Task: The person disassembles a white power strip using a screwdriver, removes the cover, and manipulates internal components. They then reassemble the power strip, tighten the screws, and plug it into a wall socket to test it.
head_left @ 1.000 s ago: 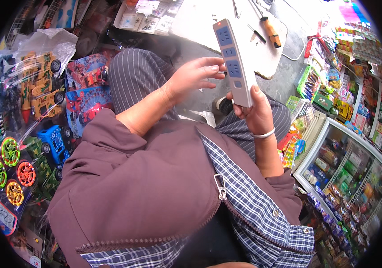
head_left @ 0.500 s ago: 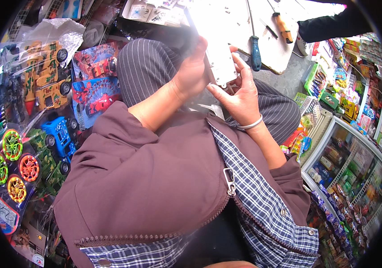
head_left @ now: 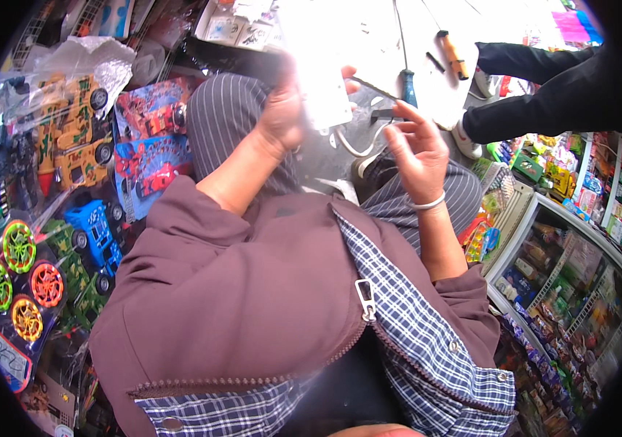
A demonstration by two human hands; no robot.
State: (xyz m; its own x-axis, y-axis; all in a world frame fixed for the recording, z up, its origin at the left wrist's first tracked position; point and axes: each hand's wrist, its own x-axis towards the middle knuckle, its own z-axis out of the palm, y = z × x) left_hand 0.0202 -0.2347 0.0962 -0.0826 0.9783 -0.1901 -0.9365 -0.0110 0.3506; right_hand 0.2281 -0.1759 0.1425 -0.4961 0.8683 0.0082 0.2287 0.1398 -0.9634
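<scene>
My left hand [head_left: 280,116] is closed around a long white plastic casing [head_left: 329,102], its fingertips showing past the far edge. Glare and blur wash out the casing's upper part. A white cord [head_left: 357,151] loops below the casing's lower end toward my right hand [head_left: 421,156]. That hand is raised to the right of the casing, apart from it, with fingers spread and nothing visible in the palm. Beyond it, a screwdriver with a blue handle [head_left: 408,89] and a tool with an orange-brown handle [head_left: 453,58] lie at the white work surface [head_left: 438,98].
Packaged toy vehicles [head_left: 96,233] and toy wheels [head_left: 27,319] crowd my left side. On the right stands a glass-topped display case [head_left: 569,269] beside colourful packets. Another person's dark trouser leg [head_left: 522,113] and shoe [head_left: 465,138] are at the upper right. A white box [head_left: 234,29] sits at the back.
My right hand has let go of the casing and moved right, its fingers opening. My left hand has shifted slightly left with the casing. The other person's legs have come further into view.
</scene>
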